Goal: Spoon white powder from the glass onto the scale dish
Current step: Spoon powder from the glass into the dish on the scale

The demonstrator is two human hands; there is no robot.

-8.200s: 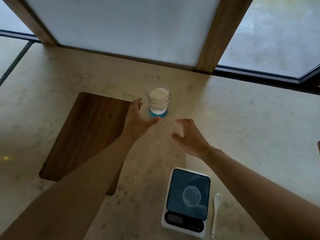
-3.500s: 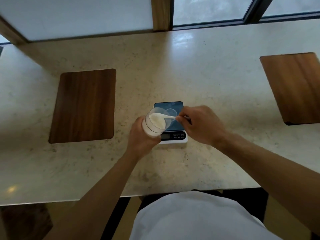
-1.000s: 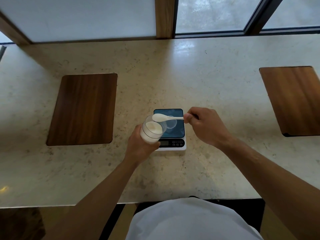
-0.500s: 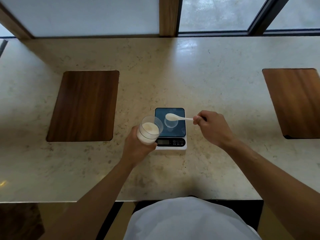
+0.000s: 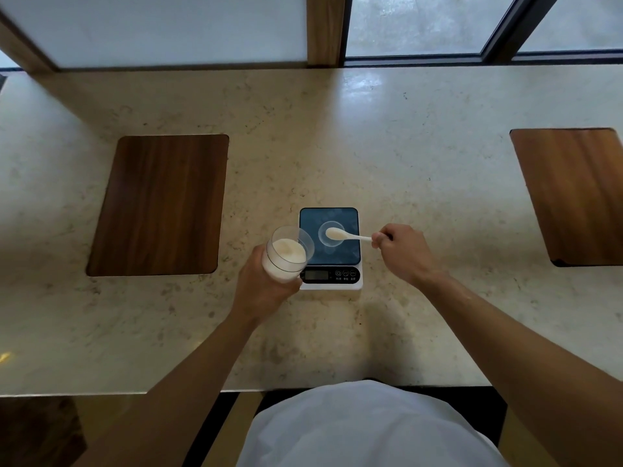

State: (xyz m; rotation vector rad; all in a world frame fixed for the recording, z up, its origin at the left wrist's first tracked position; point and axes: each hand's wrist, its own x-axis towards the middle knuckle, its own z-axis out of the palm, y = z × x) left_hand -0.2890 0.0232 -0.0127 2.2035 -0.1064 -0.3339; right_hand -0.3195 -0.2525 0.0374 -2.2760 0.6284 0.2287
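A clear glass [image 5: 287, 256] partly full of white powder is held tilted in my left hand [image 5: 263, 289], just left of the kitchen scale [image 5: 330, 248]. The scale has a dark blue top and a white base with a display at its near edge. A small clear dish [image 5: 332, 242] sits in the middle of the scale's top. My right hand [image 5: 403, 251] pinches the handle of a white spoon [image 5: 347, 234]. The spoon's bowl carries white powder and hangs over the dish.
The scale rests on a pale marble counter [image 5: 404, 156] near its front edge. A dark wooden inlay [image 5: 160, 205] lies to the left and another wooden inlay [image 5: 573, 193] to the right. Windows and a wooden post run along the back.
The spoon moved right from over the glass to over the dish on the scale. My left hand drew the glass a little left and down, away from the spoon.
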